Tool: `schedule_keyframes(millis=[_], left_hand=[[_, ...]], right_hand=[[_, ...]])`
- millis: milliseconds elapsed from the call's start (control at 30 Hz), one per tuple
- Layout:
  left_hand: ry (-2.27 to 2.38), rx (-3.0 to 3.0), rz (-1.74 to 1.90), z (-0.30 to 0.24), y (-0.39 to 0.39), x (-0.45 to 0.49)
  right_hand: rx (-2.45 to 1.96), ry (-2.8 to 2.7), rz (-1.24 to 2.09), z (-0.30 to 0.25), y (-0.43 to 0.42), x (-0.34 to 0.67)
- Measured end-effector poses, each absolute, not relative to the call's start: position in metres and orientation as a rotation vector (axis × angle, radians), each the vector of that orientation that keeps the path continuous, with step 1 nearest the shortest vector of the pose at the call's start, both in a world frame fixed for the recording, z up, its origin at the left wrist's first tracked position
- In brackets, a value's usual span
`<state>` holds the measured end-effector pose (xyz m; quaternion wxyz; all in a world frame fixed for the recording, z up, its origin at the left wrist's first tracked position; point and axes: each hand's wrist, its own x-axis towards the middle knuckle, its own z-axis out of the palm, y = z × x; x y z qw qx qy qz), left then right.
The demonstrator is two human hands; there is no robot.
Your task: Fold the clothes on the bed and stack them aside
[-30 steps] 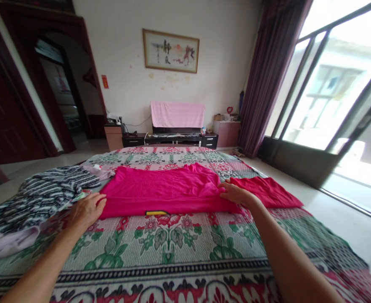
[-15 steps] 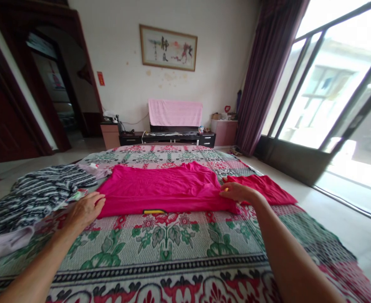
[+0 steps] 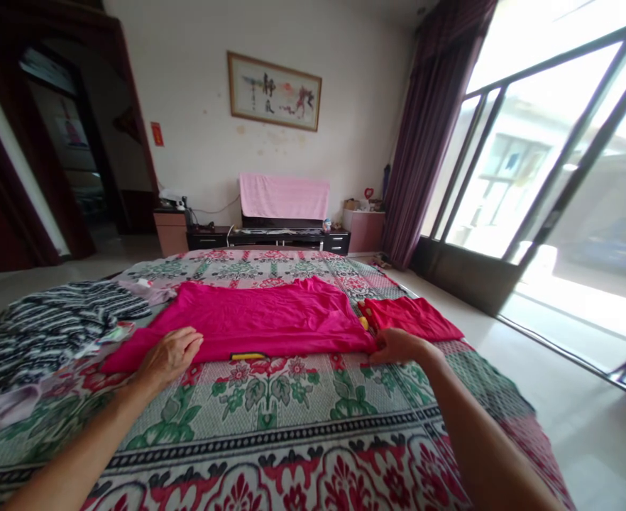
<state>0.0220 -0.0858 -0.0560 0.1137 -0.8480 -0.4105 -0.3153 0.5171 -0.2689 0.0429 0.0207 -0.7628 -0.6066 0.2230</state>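
Note:
A bright pink shirt (image 3: 254, 316) lies spread in a wide folded strip, with a yellow and black strip along its near edge. My left hand (image 3: 172, 353) is closed, its fingers curled on the shirt's near edge left of the yellow mark. A pink flap of the shirt sticks out to the left behind that hand. At the near right corner, my right hand (image 3: 395, 346) pinches the cloth, its fingertips partly hidden. Just beyond the right hand lies a red folded garment (image 3: 412, 317).
A flowered blanket (image 3: 270, 419) covers the surface beneath everything. Black-and-white striped clothing (image 3: 68, 312) and a pale pink cloth (image 3: 7, 408) lie at the left. Farther back stands a low cabinet (image 3: 206, 238) with a pink towel (image 3: 284, 196) above it. Glass doors are at the right.
My left hand has moved inward along the near edge, and a pink flap now reaches out left of it. My right hand has come down to the near right corner. The view has turned slightly right.

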Motion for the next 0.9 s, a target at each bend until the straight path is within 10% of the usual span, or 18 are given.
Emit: schedule_keyframes(millis=[500,900], left_hand=[[-1.256,-2.515,-0.96,-0.055,-0.087,0.021],[-1.244,-2.536,-0.958,-0.052,-0.089,0.021]], right_hand=[[-2.242,-1.8,0.198,0.03,-0.269,0.518],[-2.221,-1.45,0.745,0.04,-0.281,0.523]])
